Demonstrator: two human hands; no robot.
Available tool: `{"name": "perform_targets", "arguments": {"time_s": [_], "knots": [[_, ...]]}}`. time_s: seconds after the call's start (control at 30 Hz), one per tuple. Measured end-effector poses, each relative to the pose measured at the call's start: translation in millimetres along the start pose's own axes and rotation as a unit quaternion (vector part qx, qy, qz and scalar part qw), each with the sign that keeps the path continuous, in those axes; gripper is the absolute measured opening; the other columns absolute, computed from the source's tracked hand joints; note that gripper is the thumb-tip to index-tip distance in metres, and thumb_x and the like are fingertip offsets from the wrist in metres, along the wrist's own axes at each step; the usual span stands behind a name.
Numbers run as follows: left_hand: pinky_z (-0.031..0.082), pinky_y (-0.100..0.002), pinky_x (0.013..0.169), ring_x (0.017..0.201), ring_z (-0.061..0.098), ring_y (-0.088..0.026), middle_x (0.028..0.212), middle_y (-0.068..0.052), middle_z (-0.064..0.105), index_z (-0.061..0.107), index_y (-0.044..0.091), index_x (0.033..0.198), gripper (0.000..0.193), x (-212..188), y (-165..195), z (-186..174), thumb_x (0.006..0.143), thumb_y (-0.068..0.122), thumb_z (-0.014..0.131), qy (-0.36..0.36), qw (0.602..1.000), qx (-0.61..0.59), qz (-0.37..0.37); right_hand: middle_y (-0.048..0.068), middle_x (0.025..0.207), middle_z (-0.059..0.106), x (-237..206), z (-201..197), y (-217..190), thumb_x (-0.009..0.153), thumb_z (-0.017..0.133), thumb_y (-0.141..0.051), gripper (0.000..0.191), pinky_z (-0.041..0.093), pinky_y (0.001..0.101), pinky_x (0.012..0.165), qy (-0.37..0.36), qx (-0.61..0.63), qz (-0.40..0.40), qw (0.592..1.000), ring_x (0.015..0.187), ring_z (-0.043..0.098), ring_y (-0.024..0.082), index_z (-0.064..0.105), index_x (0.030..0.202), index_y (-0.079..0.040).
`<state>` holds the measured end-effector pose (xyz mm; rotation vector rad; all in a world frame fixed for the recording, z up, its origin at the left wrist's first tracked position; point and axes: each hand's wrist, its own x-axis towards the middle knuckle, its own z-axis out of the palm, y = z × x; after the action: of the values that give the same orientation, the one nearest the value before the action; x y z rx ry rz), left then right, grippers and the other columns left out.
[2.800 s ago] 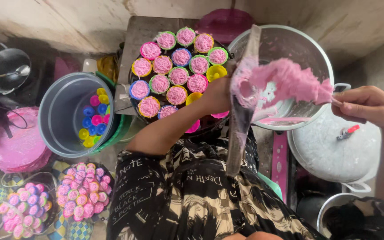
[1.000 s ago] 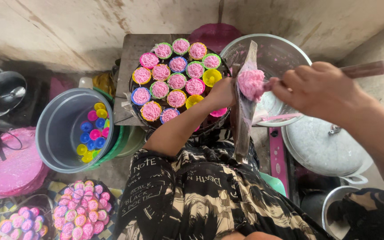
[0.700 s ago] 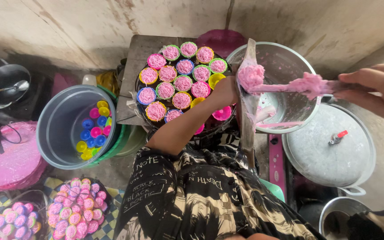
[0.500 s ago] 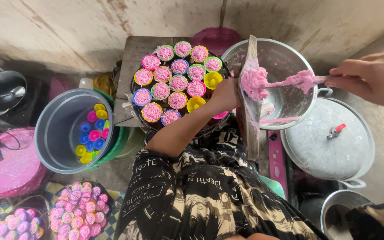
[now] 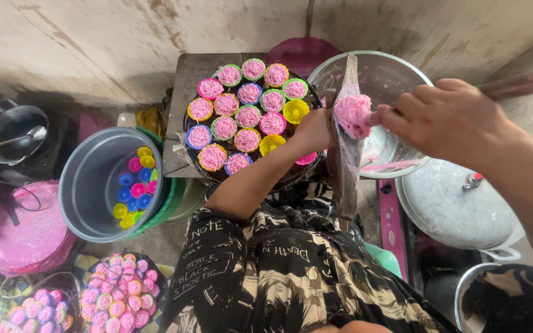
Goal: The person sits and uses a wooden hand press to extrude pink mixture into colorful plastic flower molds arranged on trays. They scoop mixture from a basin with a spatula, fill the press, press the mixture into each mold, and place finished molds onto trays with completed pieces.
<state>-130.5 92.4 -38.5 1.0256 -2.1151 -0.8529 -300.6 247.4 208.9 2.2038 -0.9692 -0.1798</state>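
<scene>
Your left hand [image 5: 313, 131] grips the upright wooden board [image 5: 345, 142] near its upper part, fingers closed around its edge, holding it on end between the round tray of cups [image 5: 246, 117] and the metal bowl [image 5: 382, 105]. Your right hand [image 5: 448, 117] is clenched around a wooden-handled tool [image 5: 508, 86], whose working end is hidden in the lump of pink dough [image 5: 353, 114]. The dough sits pressed against the upper face of the board, just over the rim of the bowl. On the tray, most of the coloured cups are filled with pink shreds; two yellow cups [image 5: 295, 111] beside your left hand show no filling. A grey bucket [image 5: 94, 185] to your left holds loose coloured cups. A lidded metal pot [image 5: 458, 203] stands below the bowl on your right.
</scene>
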Motion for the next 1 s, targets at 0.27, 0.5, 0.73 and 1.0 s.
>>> {"name": "perform_targets", "arguments": {"time_s": [0.27, 0.5, 0.73, 1.0], "knots": [[0.056, -0.052, 0.081, 0.089, 0.07, -0.045, 0.087, -0.025, 0.073, 0.074, 0.006, 0.093, 0.028, 2.8, 3.1, -5.2, 0.075, 0.027, 0.074, 0.008, 1.0, -0.011, 0.007, 0.008, 0.09, 0.072, -70.3, 42.8, 63.2, 0.093, 0.082, -0.01, 0.028, 0.053, 0.0297, 0.071, 0.131, 0.315, 0.146, 0.929, 0.077, 0.067, 0.019, 0.072, 0.119, -0.003], [0.056, -0.051, 0.078, 0.087, 0.07, -0.044, 0.088, -0.024, 0.073, 0.075, 0.006, 0.094, 0.032, -12.4, 29.2, -7.0, 0.071, 0.028, 0.076, 0.01, 0.998, 0.037, 0.044, 0.001, 0.073, 0.068, -36.0, -5.3, 43.2, 0.08, 0.084, -0.029, 0.023, 0.051, 0.0327, 0.06, 0.055, 0.104, 0.072, 0.99, 0.067, 0.067, 0.021, 0.078, 0.098, -0.017], [0.058, -0.05, 0.079, 0.087, 0.072, -0.042, 0.089, -0.023, 0.074, 0.075, 0.008, 0.099, 0.036, -16.9, 43.9, -9.6, 0.073, 0.032, 0.076, -0.006, 0.998, 0.058, 0.004, -0.007, 0.078, 0.063, -1.1, 6.0, -1.4, 0.089, 0.072, -0.026, 0.002, 0.053, 0.0294, 0.069, 0.029, 0.014, 0.029, 0.999, 0.078, 0.07, 0.014, 0.07, 0.088, -0.025], [0.058, -0.049, 0.08, 0.09, 0.071, -0.042, 0.092, -0.022, 0.075, 0.075, 0.008, 0.1, 0.045, 5.3, 6.5, -16.4, 0.069, 0.04, 0.079, 0.014, 0.998, 0.049, -0.021, -0.001, 0.083, 0.072, -57.7, 20.5, 22.9, 0.094, 0.078, -0.035, 0.02, 0.054, 0.0284, 0.066, 0.072, 0.108, 0.14, 0.982, 0.074, 0.071, 0.016, 0.077, 0.106, -0.02]]}}
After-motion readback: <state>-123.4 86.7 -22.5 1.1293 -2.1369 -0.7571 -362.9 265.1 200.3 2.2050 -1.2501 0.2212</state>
